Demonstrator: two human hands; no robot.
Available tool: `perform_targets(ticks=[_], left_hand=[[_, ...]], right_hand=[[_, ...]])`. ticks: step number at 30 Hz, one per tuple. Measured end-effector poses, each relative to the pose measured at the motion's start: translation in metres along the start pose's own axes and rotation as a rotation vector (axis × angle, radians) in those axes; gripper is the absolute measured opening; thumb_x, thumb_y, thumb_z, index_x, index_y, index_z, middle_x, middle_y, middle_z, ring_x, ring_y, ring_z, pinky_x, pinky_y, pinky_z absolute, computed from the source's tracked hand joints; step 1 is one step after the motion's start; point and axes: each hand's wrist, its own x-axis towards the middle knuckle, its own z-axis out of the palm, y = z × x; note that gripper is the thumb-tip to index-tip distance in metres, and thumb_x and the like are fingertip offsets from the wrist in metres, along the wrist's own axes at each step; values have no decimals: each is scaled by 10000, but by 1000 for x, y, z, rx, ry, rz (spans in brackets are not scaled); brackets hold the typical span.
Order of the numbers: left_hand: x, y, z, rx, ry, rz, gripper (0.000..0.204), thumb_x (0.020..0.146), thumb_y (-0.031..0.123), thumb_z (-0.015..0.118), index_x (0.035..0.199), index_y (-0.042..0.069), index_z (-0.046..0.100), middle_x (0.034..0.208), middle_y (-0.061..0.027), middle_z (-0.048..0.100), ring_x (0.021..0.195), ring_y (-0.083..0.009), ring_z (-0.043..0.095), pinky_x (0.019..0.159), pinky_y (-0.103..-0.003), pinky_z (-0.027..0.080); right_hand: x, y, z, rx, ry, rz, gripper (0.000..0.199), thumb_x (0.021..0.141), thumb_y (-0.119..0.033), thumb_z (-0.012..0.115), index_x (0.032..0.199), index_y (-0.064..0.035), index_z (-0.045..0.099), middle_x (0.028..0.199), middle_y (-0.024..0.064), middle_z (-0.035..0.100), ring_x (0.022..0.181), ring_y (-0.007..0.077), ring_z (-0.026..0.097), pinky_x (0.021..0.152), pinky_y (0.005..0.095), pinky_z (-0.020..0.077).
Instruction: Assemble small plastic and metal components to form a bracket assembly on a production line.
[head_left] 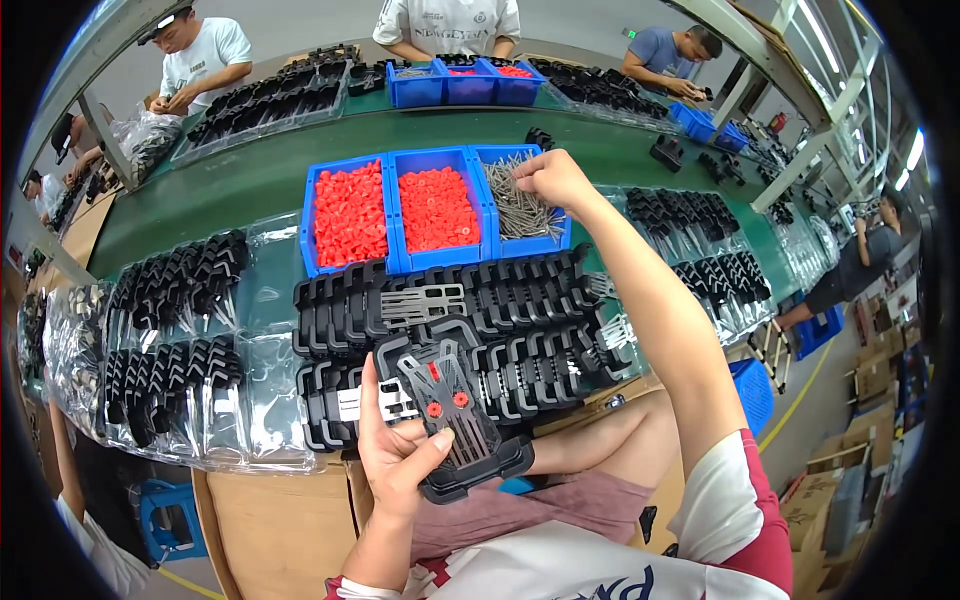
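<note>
My left hand (400, 450) is closed round a black plastic bracket-like holder (470, 445), tilted, its thumb lying on the slotted face. Two round red plastic pieces (434, 410) and a smaller red piece sit in the holder's face. At the right-hand compartment of the blue bin (435, 263), my right hand (553, 181) has its fingers pinched together among thin metal pins (522, 212). Whether a pin is between those fingertips I cannot make out. The other two compartments hold small red plastic pieces (350, 212).
Rows of black holders (520, 290) lie right behind my left hand. Clear plastic trays of black parts (180, 280) flank the bins on the green work surface (270, 150). Across it, co-workers (205, 60) handle parts beside another blue bin (440, 88). Cardboard boxes (850, 440) stand at right.
</note>
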Motion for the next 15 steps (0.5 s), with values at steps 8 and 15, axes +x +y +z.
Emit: perform_targets(ticks=[8, 15], left_hand=[[-1, 1, -2, -26, 23, -24, 980, 734, -175, 516, 1511, 118, -2, 1072, -302, 631, 773, -242, 685, 635, -253, 531], [3, 2, -6, -30, 50, -49, 977, 727, -169, 523, 1513, 119, 20, 1032, -285, 651, 769, -235, 685, 625, -243, 526]], right_hand=[[4, 18, -9, 529, -164, 53, 166, 864, 31, 532, 984, 71, 640, 793, 74, 573, 619, 75, 442, 532, 186, 356], [2, 10, -5, 667, -31, -20, 170, 859, 36, 524, 974, 74, 644, 845, 88, 625, 666, 108, 528, 561, 215, 415]])
